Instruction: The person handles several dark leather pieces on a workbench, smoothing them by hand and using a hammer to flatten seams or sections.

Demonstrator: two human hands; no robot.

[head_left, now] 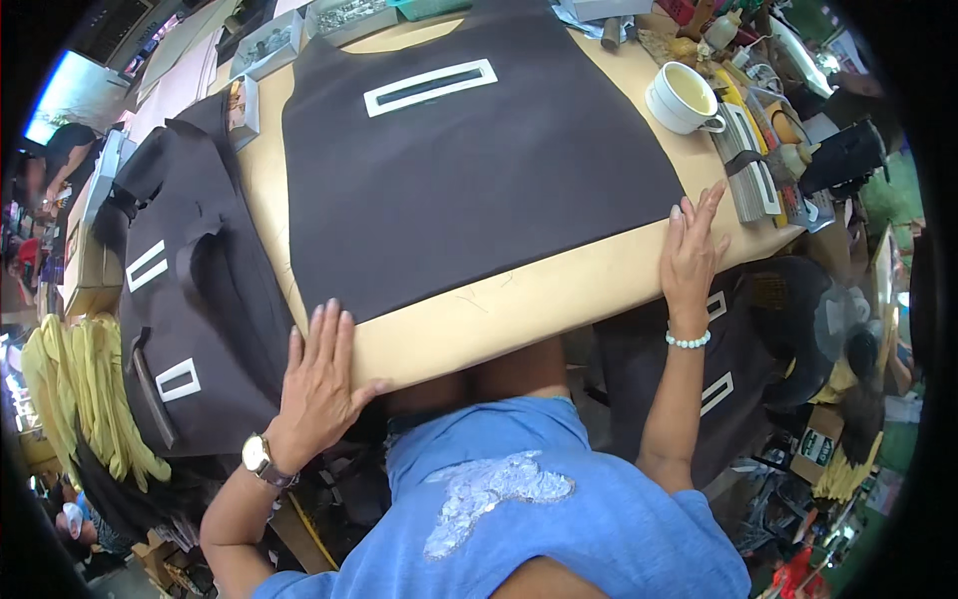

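Note:
A dark brown fabric or leather panel (pixel 469 200) lies flat on the tan board (pixel 509 309), a white-rimmed slot (pixel 429 75) near its top. My left hand (pixel 321 384) rests palm down at the panel’s lower-left corner, fingers stretched out onto the board’s front edge and the corner. My right hand (pixel 689 255) lies with extended fingers at the panel’s lower-right corner, touching the board. Both hands hold nothing. Similar dark pieces (pixel 185 309) with white frames hang at the left, and another (pixel 649 419) below the board at the right.
A white cup (pixel 681 98) stands at the back right beside stacked strips (pixel 738 180) and tools. Small trays (pixel 264 50) line the far edge. Yellow fabric (pixel 75 389) hangs at the left. A co-worker’s arm (pixel 60 175) shows at the far left, another person (pixel 75 514) lower down.

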